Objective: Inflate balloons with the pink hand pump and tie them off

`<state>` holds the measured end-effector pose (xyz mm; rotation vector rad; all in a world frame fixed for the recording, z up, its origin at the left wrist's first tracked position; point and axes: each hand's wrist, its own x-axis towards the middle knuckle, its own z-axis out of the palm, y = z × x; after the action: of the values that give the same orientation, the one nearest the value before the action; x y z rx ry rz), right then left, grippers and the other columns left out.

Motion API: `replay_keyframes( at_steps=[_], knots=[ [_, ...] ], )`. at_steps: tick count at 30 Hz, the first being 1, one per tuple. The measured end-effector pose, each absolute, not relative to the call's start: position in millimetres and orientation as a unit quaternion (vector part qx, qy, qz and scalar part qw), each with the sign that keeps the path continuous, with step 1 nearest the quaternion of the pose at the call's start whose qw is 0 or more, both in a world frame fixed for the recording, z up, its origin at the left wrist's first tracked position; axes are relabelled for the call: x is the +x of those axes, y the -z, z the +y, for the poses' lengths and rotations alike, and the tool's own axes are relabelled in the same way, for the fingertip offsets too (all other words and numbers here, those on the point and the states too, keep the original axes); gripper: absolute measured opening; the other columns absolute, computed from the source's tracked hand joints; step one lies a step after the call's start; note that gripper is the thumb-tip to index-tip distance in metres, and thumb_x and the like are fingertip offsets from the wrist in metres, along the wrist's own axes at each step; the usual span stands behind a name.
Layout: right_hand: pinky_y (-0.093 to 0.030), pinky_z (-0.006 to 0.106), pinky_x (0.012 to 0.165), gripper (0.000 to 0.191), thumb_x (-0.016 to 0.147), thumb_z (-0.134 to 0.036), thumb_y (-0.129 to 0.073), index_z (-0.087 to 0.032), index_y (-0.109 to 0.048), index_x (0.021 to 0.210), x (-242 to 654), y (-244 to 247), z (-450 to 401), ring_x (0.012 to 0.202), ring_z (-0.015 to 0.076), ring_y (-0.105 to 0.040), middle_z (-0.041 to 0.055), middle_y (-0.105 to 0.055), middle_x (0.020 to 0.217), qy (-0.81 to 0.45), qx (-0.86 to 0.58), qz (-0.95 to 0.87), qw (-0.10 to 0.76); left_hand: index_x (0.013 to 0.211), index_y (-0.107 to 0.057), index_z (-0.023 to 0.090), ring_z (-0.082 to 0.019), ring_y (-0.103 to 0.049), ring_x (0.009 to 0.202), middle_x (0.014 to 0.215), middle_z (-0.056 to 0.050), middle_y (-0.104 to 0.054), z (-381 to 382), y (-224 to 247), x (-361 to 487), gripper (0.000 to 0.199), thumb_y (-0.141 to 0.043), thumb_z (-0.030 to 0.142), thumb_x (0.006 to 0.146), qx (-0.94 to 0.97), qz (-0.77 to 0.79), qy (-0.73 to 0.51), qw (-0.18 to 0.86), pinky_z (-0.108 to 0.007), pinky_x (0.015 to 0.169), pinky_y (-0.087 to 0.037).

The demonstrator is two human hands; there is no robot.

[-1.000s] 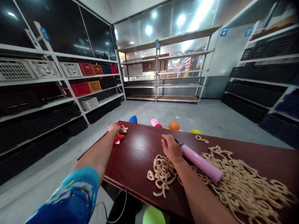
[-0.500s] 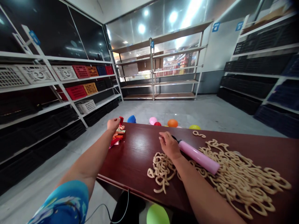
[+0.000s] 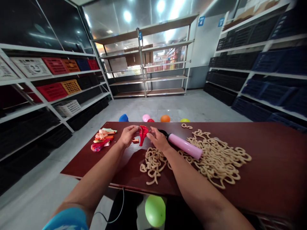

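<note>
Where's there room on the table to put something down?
Most room: the table's right end, beyond the big tan heap. There's a smaller patch between the colourful limp pile and the left forearm. The middle's crowded: left hand holding a red limp piece, right hand, pink tube, small tan heap.

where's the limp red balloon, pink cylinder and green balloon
Limp red balloon [image 3: 143,132]: head view, on its wide part
Pink cylinder [image 3: 184,146]: head view, middle of its long side
Green balloon [image 3: 155,211]: head view, middle of its round side
</note>
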<state>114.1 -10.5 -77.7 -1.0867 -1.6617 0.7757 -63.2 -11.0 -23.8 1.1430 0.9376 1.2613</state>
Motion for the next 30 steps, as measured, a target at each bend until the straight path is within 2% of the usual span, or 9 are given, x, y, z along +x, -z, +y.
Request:
replay_keyframes(
  at_steps=[3,5,10,13,15,18,22,25,30],
  knots=[
    [-0.044,0.024,0.051,0.046,0.073,-0.042,-0.060,-0.020,-0.051,0.113,111.5,75.7,-7.5,0.054,0.0096,-0.053,0.0035,-0.065,0.091,-0.451,-0.412,-0.592,0.526,0.073,-0.063,0.011,-0.016,-0.061,0.068,0.074,-0.006,-0.064,-10.3,30.9,-51.4,0.020,-0.071,0.028,0.066,0.460,0.361,-0.534,0.610,-0.029,0.068,-0.047],
    [-0.042,0.022,0.047,0.038,0.069,-0.039,-0.063,-0.019,-0.055,0.101,110.8,73.4,-5.8,0.054,0.0099,-0.053,0.0011,-0.065,0.082,-0.489,-0.380,-0.546,0.565,0.075,-0.063,0.011,-0.016,-0.061,0.072,0.078,-0.008,-0.065,-6.5,33.9,-44.7,0.020,-0.071,0.027,0.066,0.442,0.347,-0.540,0.626,-0.030,0.070,-0.048],
    [-0.042,0.022,0.046,0.024,0.069,-0.039,-0.063,-0.019,-0.058,0.082,113.2,69.9,-3.0,0.050,0.0091,-0.050,-0.0031,-0.061,0.068,-0.448,-0.381,-0.498,0.637,0.092,-0.062,0.016,-0.019,-0.061,0.079,0.092,-0.008,-0.065,2.7,43.6,-27.7,0.035,-0.068,0.042,0.070,0.409,0.343,-0.494,0.686,-0.034,0.071,-0.048],
    [-0.046,0.024,0.054,0.025,0.070,-0.040,-0.062,-0.019,-0.059,0.083,117.5,69.1,-1.8,0.057,0.0112,-0.055,-0.0018,-0.063,0.072,-0.404,-0.398,-0.497,0.657,0.101,-0.061,0.015,-0.019,-0.061,0.082,0.094,-0.010,-0.064,4.7,51.3,-18.5,0.044,-0.076,0.031,0.063,0.470,0.306,-0.395,0.728,-0.032,0.074,-0.047],
    [-0.048,0.026,0.060,0.025,0.072,-0.041,-0.060,-0.019,-0.060,0.085,120.7,68.2,-1.9,0.063,0.0126,-0.058,-0.0006,-0.065,0.076,-0.375,-0.406,-0.512,0.658,0.097,-0.062,0.012,-0.017,-0.061,0.078,0.090,-0.010,-0.064,4.7,58.1,-13.4,0.044,-0.079,0.020,0.058,0.496,0.297,-0.364,0.731,-0.030,0.073,-0.046],
    [-0.049,0.028,0.067,0.025,0.075,-0.040,-0.058,-0.020,-0.061,0.090,124.4,66.7,-4.4,0.070,0.0144,-0.060,0.0008,-0.066,0.082,-0.315,-0.422,-0.582,0.619,0.080,-0.062,0.011,-0.012,-0.057,0.058,0.069,-0.005,-0.061,2.6,70.8,-8.0,0.027,-0.077,0.017,0.059,0.478,0.322,-0.356,0.736,-0.027,0.060,-0.045],
    [-0.047,0.032,0.080,0.037,0.079,-0.036,-0.055,-0.023,-0.054,0.114,126.9,67.0,-8.7,0.089,0.0175,-0.059,0.0036,-0.065,0.100,-0.206,-0.444,-0.667,0.561,0.067,-0.056,0.012,-0.005,-0.040,0.041,0.054,0.000,-0.050,0.5,78.6,-8.3,0.015,-0.068,0.019,0.069,0.385,0.326,-0.372,0.779,-0.019,0.039,-0.032],
    [-0.042,0.036,0.089,0.044,0.082,-0.031,-0.051,-0.021,-0.045,0.124,128.6,71.2,-8.6,0.101,0.0196,-0.054,0.0062,-0.062,0.108,-0.123,-0.456,-0.704,0.531,0.080,-0.059,0.012,-0.004,-0.038,0.043,0.061,-0.001,-0.050,5.7,73.7,-16.0,0.011,-0.061,0.023,0.077,0.301,0.266,-0.429,0.809,-0.016,0.038,-0.031],
    [-0.037,0.038,0.093,0.039,0.081,-0.027,-0.052,-0.016,-0.049,0.118,135.7,67.7,-8.5,0.102,0.0220,-0.051,0.0090,-0.061,0.109,-0.025,-0.524,-0.740,0.420,0.096,-0.058,0.019,-0.007,-0.046,0.052,0.065,0.001,-0.048,23.3,74.2,-34.1,0.017,-0.058,0.023,0.080,0.183,0.188,-0.536,0.802,-0.017,0.045,-0.040]
  ],
)
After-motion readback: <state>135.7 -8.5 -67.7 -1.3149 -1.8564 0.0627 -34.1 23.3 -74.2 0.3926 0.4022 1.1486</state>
